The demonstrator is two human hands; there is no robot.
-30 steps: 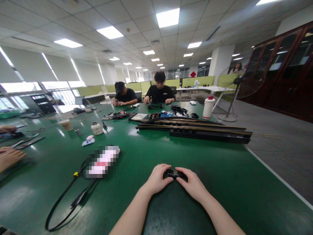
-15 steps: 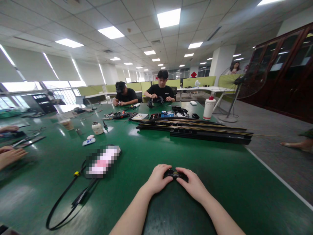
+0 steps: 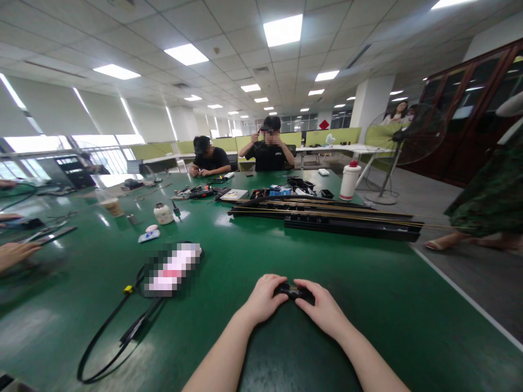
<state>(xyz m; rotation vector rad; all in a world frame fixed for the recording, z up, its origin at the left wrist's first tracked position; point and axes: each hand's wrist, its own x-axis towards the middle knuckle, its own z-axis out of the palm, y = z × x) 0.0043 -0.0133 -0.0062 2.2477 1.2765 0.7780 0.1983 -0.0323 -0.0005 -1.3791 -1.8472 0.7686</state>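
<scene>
A small black object [image 3: 291, 291], dark and slightly glossy, lies low at the green table [image 3: 261, 343] between my two hands; its exact kind I cannot make out. My left hand [image 3: 266, 296] is closed around its left end, thumb in front and fingers behind. Round the right end wraps my right hand [image 3: 319, 302] in the same way. Only the middle of the object shows between the fingertips. Left of my hands lies a blurred-out pinkish-white device [image 3: 174, 270] with a black cable [image 3: 84, 356] looping toward me.
Long black rails with thin brass-coloured rods [image 3: 351, 227] lie across the table ahead. A white bottle with a red cap [image 3: 348, 181], a round jar [image 3: 163, 213] and a cup [image 3: 112, 207] stand around. A co-worker's hand [image 3: 18, 255] is at the far left; two people sit opposite.
My hands and the black object stay practically still. The person opposite has raised both hands to the head. Someone in a green skirt has stepped into view at the right.
</scene>
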